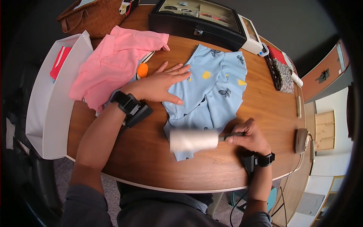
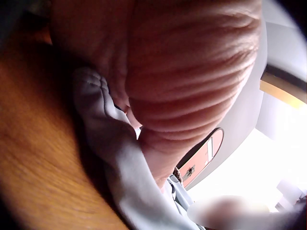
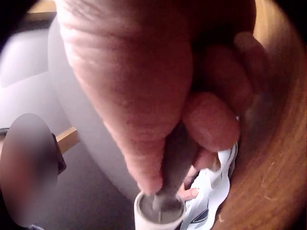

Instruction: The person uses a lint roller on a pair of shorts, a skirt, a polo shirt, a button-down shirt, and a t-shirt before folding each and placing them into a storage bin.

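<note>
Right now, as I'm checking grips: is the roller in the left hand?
No, the right hand grips the roller; the left hand rests on the blue garment.

Dark grey sleeves (image 1: 85, 202), hems ending on the forearms (image 1: 100, 142). Near-black top (image 1: 162, 209) from where I stand. Black left wrist strap (image 1: 126, 103), angular black box (image 1: 139, 114) attached. Right wrist strap (image 1: 266, 159): also black, similar dark box (image 1: 248, 163).

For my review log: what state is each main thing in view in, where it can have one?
Left hand: fingers spread, resting on the blue garment.
Right hand: gripping the roller.
Roller: held at the blue garment's near end, motion-blurred.
Blue garment: spread out, partly creased.
Pink garment: lying rumpled.
Black case: closed.
White bin: open-topped, red item inside.
</note>
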A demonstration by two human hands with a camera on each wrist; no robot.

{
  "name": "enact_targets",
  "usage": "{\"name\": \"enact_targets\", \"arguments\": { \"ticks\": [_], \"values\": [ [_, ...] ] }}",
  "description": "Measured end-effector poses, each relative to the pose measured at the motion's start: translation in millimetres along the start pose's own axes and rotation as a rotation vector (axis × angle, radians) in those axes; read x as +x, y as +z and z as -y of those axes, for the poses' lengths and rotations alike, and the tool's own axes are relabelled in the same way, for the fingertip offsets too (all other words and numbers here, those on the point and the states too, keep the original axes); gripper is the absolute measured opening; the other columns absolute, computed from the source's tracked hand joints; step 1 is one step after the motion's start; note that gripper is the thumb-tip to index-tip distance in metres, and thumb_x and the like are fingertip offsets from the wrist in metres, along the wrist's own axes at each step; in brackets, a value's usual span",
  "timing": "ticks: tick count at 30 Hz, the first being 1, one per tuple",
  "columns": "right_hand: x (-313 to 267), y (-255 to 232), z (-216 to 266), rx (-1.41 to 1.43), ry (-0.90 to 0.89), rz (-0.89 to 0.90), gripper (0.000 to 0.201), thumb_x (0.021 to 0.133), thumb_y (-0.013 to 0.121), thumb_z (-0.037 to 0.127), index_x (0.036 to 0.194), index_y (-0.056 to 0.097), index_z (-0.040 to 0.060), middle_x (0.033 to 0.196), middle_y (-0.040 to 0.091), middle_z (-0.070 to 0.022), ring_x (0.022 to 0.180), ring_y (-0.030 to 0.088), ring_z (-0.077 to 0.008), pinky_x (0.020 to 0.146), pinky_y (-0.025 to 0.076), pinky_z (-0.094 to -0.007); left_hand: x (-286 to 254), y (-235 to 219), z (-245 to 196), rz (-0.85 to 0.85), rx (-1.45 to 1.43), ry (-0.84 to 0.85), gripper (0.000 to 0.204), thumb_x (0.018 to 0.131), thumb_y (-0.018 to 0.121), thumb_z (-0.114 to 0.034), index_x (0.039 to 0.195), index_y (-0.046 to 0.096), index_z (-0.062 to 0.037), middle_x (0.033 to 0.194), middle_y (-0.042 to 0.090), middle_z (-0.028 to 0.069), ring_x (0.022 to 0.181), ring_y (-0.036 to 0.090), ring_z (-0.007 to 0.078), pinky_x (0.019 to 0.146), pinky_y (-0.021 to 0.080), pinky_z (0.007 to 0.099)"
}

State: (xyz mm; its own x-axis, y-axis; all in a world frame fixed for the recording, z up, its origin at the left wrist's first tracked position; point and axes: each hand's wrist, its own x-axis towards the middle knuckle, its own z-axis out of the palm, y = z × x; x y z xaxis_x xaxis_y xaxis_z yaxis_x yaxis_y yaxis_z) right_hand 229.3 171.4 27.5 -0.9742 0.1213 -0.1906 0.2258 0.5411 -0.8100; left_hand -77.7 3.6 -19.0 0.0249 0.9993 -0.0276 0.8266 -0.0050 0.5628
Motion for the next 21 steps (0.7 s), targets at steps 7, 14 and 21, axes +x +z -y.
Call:
{"name": "enact_targets", "arguments": {
  "ticks": [7,14,21],
  "values": [
    [-2,2,-5,-0.118,0.101,-0.077,0.043,0.083,0.079,0.033,0.065,0.06,-0.0011,0.055,0.034,-0.0109,0.052,0.03,-0.0168,0.048,0.03,-0.0342,-1,2,1,-0.003,-0.024,0.009,0.091,0.082,0.075,-0.032,0.155,0.026,-0.0102,0.163,0.015,0.0115,0.152,0.005,0.0272,0.12,-0.002,0.0492],
    [-7,-14,-4,-0.063,-0.034,0.218,0.044,0.078,0.084,0.03,0.06,0.056,0.0009,0.053,0.033,-0.0109,0.049,0.03,-0.0202,0.046,0.027,-0.0344,1,2,1,0.004,-0.031,0.015,0.097,0.078,0.077,-0.037,0.154,0.024,-0.008,0.163,0.015,0.0141,0.152,0.005,0.0282,0.121,-0.002,0.0481],
    [-18,-36,-36,-0.053,0.292,-0.268,0.044,0.086,0.077,0.033,0.062,0.059,-0.0001,0.056,0.032,0.0044,0.057,0.029,-0.0064,0.048,0.023,-0.0293,-1,-4,-10,0.015,0.03,-0.001,0.112,0.068,0.085,-0.041,0.154,0.023,-0.0062,0.162,0.015,0.0161,0.151,0.006,0.0297,0.121,-0.002,0.0482]
  ]
}}
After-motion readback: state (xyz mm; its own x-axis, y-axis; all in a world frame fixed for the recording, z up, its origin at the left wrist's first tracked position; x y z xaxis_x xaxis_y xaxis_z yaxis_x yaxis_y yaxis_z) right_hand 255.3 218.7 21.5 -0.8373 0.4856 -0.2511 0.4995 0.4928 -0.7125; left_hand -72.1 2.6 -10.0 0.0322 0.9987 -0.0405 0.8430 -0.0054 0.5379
